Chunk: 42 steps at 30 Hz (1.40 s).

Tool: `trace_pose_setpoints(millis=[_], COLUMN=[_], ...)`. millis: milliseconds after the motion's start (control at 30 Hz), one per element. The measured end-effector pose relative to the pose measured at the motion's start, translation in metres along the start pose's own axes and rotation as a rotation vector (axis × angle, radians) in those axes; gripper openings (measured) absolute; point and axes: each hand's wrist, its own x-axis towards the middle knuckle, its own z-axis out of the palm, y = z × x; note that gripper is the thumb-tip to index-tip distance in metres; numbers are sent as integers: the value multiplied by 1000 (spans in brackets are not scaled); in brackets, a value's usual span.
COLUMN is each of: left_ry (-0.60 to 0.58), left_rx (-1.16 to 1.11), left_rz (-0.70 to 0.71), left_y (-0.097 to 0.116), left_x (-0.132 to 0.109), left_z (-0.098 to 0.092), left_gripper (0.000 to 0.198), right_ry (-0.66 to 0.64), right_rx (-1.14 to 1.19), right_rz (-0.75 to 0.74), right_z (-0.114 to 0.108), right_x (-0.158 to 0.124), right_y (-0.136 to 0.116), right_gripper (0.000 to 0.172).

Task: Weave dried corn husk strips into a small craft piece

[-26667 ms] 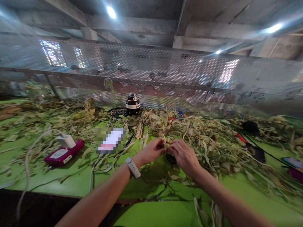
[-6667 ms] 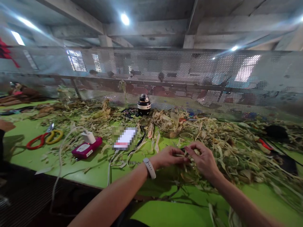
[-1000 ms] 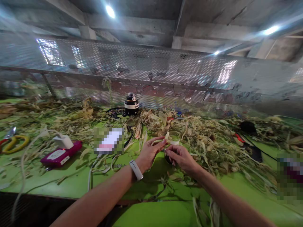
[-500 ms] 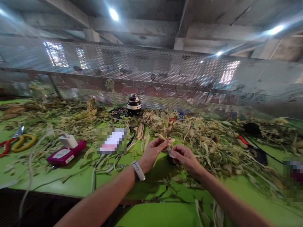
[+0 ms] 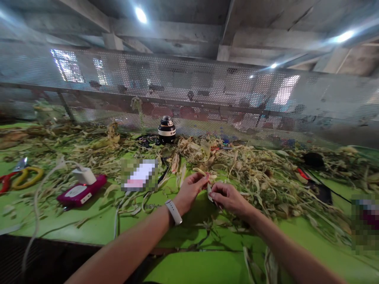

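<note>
My left hand (image 5: 189, 191), with a white band on its wrist, pinches a pale dried leaf strip (image 5: 209, 188) just above the green table (image 5: 189, 264). My right hand (image 5: 227, 199) faces it a few centimetres to the right, its fingers closed on the other part of the same strip. Both hands hover at the near edge of a wide heap of dried husks and strips (image 5: 260, 177).
A magenta power bank with a white plug (image 5: 80, 188) and its cable lie left of my hands. Red and yellow scissors (image 5: 17, 178) rest at the far left. A black-and-white jar (image 5: 166, 129) stands before the perforated metal screen (image 5: 189, 90). Dark items (image 5: 314, 159) lie right.
The strip loop that stood up between my hands a second ago has been drawn down and tightened. Both hands have dropped slightly toward the table.
</note>
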Motion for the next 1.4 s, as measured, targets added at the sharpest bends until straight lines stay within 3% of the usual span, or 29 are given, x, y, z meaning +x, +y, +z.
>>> trace_pose_setpoints(millis=[267,333,433,500,733,900,1200,1400], left_ry=[-52,-60,-97,-127,-180,-199,-130,-176], left_rx=[112,125,124,117,106,133,160,167], left_rz=[9,-1,-33,-67,-74,-56,-38,-38], left_y=[5,6,7,7,8,5,11,10], left_x=[-1,-2,-3,-4,-6,-5,-5,-4], left_z=[-3,-4,-3,-2,1,-2,2,-2], left_gripper=[27,28,31,34,34,32,34,30], right_ry=[11,108,386,493,295,278,274,294], right_rx=[22,31,-5,-79,-222,-201,-269,-258], right_rz=[16,19,5,-3,-54,-70,-110,-113], right_z=[2,0,-5,-8,-6,-4,-2,-2], right_x=[-5,-5,-3,-1,2,2,0,-3], right_y=[-7,-8,-7,-4,8,9,0,0], right_gripper=[29,32,37,37,38,35,37,35])
